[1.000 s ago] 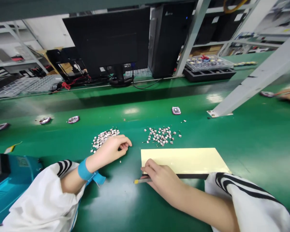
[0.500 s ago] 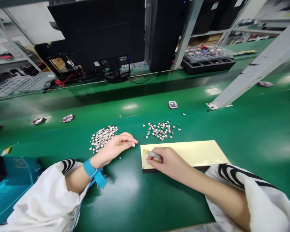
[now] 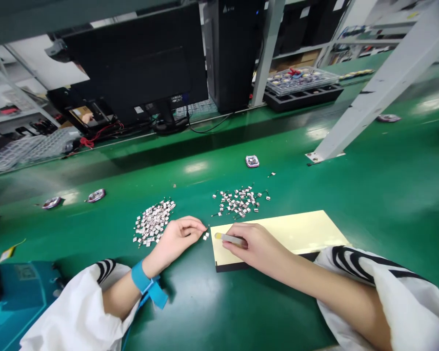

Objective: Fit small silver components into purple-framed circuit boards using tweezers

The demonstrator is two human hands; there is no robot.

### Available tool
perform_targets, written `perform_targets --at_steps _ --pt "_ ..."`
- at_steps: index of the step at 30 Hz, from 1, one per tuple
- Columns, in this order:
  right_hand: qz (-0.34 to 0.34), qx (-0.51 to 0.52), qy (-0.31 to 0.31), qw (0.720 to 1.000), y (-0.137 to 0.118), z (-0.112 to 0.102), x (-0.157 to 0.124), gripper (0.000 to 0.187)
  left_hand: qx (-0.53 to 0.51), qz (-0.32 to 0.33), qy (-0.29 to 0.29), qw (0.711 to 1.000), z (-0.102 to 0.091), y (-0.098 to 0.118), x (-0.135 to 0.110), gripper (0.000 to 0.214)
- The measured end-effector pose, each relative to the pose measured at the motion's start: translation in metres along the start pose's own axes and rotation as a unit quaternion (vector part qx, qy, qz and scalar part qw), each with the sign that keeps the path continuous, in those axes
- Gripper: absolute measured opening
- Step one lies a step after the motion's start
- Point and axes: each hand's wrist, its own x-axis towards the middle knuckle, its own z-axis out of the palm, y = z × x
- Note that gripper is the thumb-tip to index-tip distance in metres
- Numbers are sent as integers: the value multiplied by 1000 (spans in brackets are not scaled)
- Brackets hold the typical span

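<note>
Okay, right hand (image 3: 259,246): you clench a slim stick (image 3: 229,239) between thumb and fingers, its yellow tip over the left end of the pale yellow card (image 3: 289,234).
Left hand (image 3: 177,239): loosely curled on the green bench (image 3: 369,195), fingertips (image 3: 201,225) close together; too small to tell whether they pinch anything.
Nearest pieces: a few tiny metal pieces (image 3: 206,236) lie just beside your left fingertips, between your hands.
Heaps: a dense heap of pieces (image 3: 153,222) sits just beyond your left hand; a looser heap (image 3: 237,202) lies past the card's left end.
Card: flat on a black board (image 3: 263,264), under your right hand.
Arms: a blue strap (image 3: 142,278) circles your left wrist; both arms wear white sleeves (image 3: 373,287) with black stripes.
Bench: small round discs (image 3: 96,195) lie farther off; a blue machine (image 3: 18,292) fills the lower left corner.
Far side: a black monitor (image 3: 131,63), a computer tower (image 3: 230,48), a clear tray of parts (image 3: 302,80) and a white post (image 3: 384,83).
</note>
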Motion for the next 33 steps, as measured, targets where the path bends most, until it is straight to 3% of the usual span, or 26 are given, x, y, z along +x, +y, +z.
perform_targets --at_steps 3,5,9,11,13,16,18,20,25,29,33 --pt "23 12 32 999 0 0 2 28 23 37 42 998 4 1 -1 7" --pt "9 27 49 998 1 1 3 28 104 95 57 988 2 2 -2 6" --pt "-17 41 72 996 3 0 3 20 293 204 -26 934 -5 2 -7 9" --pt "-15 31 78 996 4 0 2 18 330 237 -65 912 -5 -1 -9 10" --pt "-17 31 79 996 5 0 2 17 341 253 -62 903 -3 -4 -9 14" --pt "-22 41 83 995 5 1 2 19 290 197 -20 936 0 -6 -9 15" --pt "-18 51 89 995 4 0 2 18 184 109 3 977 1 -3 -8 11" --pt "-10 76 90 993 2 0 2 17 47 26 17 998 4 2 -7 9" --pt "18 203 91 975 -1 6 3 10 -169 -46 26 984 20 14 -10 22" --pt "14 236 115 965 0 16 2 27 -220 -64 -2 973 31 13 -11 29" --pt "-29 182 142 973 1 19 -2 30 -223 -51 -24 973 34 13 -12 38"
